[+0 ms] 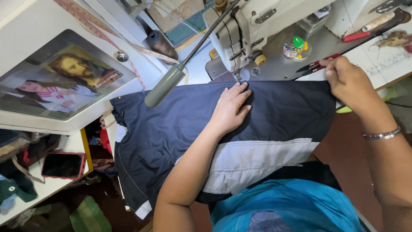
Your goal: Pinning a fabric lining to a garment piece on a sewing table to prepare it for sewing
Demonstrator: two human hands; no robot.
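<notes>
1. Dark navy fabric garment with a pale grey panel (257, 129): spread across the sewing surface and draped down over the person's lap; its upper edge runs just below the needle of the cream industrial sewing machine (240, 30).

2. Left hand (229, 109): laid flat, palm down, on the navy cloth just below the needle area; fingers (240, 92) extended and slightly spread, gripping nothing, only pressing the cloth to the surface.

3. Right hand (349, 83): at the garment's upper right corner, fingers curled closed on the cloth edge, pulling it taut to the right. A silver bracelet (382, 134) sits on the wrist.

4. Handling note, as a judgement: keep the seam line straight between the 2 hands, with even tension, the flat palm smoothing out folds before the edge meets the needle, fingertips kept clear of it.

5. Nearby: grey-green gooseneck lamp (165, 86) above the cloth's left part; red-handled scissors (319, 63) just beside the right hand; clear round pin container (294, 47); brown thread cone (161, 43); pink-cased phone (63, 165) on a low shelf, well apart.
</notes>
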